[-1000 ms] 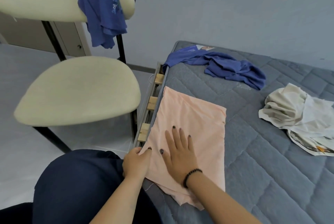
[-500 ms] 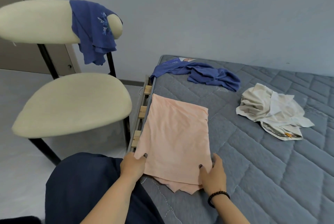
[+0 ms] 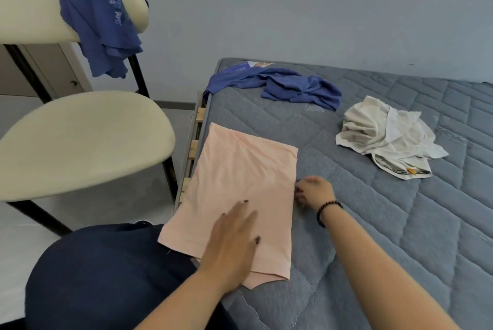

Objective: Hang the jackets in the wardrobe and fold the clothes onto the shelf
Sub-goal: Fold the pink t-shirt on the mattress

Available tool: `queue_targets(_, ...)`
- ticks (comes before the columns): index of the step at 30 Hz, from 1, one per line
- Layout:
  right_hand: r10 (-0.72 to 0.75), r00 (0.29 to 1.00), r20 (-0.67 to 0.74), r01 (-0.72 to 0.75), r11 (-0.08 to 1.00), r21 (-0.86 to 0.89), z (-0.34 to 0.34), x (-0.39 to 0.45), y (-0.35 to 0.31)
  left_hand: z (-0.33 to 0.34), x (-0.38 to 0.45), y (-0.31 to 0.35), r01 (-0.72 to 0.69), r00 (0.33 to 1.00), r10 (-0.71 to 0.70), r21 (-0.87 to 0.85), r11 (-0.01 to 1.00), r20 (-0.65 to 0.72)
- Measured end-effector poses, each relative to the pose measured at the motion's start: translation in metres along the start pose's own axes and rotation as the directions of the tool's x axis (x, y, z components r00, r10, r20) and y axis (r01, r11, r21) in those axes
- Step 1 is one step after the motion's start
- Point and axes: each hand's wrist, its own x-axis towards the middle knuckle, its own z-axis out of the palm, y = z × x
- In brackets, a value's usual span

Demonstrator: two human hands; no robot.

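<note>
A peach garment [image 3: 240,177], partly folded into a long rectangle, lies flat at the near left edge of the grey quilted mattress [image 3: 373,223]. My left hand [image 3: 232,239] rests flat on its near half, fingers spread. My right hand [image 3: 312,192], with a dark bead bracelet at the wrist, has its fingers curled at the garment's right edge; whether it pinches the fabric is unclear. A crumpled blue garment [image 3: 290,84] lies at the mattress's far left corner. A crumpled white garment [image 3: 384,132] lies to the right of it.
A cream chair [image 3: 80,137] with black legs stands left of the bed, another blue garment [image 3: 101,20] draped over its backrest. Wooden bed slats [image 3: 193,148] show between chair and mattress. My dark-trousered knee [image 3: 106,276] is at the bottom left. A grey wall lies behind.
My left hand let go of the garment's near left corner and now lies flat on it. My right hand moved from the near right corner up along the right edge.
</note>
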Motion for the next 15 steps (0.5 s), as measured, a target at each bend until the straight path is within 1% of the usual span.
queue_targets(2, 0.077, 0.997, 0.005, -0.077, 0.986, 0.150, 0.001, 0.033, -0.017, 0.014, 0.004, 0.010, -0.156, 0.988, 0.155, 0.047, 0.987, 0.019)
queue_targets(4, 0.111, 0.994, 0.026, -0.113, 0.961, 0.252, 0.003, 0.063, -0.031, 0.024, 0.012, 0.014, -0.223, 0.974, 0.221, 0.072, 0.972, 0.043)
queue_targets(5, 0.101, 0.994, 0.028, -0.105, 0.962, 0.251, 0.004, 0.074, -0.038, 0.030, 0.017, 0.012, -0.233, 0.972, 0.229, 0.080, 0.969, 0.055)
queue_targets(7, 0.055, 0.998, -0.005, -0.053, 0.984, 0.167, 0.008, 0.089, -0.049, 0.036, 0.029, 0.007, -0.221, 0.975, 0.218, 0.105, 0.970, 0.046)
queue_targets(9, 0.012, 1.000, -0.010, -0.011, 0.997, 0.074, 0.013, 0.101, -0.057, 0.041, 0.040, 0.000, -0.203, 0.978, 0.195, 0.134, 0.970, 0.072)
queue_targets(11, -0.015, 0.999, 0.028, 0.017, 0.998, -0.061, 0.016, 0.109, -0.065, 0.044, 0.045, -0.007, -0.204, 0.977, 0.192, 0.136, 0.969, 0.095)
queue_targets(13, -0.021, 0.995, 0.095, 0.039, 0.980, -0.193, 0.013, 0.116, -0.068, 0.047, 0.046, -0.011, -0.216, 0.973, 0.203, 0.125, 0.968, 0.108)
queue_targets(15, -0.006, 0.987, 0.163, 0.048, 0.964, -0.261, 0.007, 0.121, -0.070, 0.047, 0.045, -0.011, -0.225, 0.972, 0.215, 0.110, 0.968, 0.098)
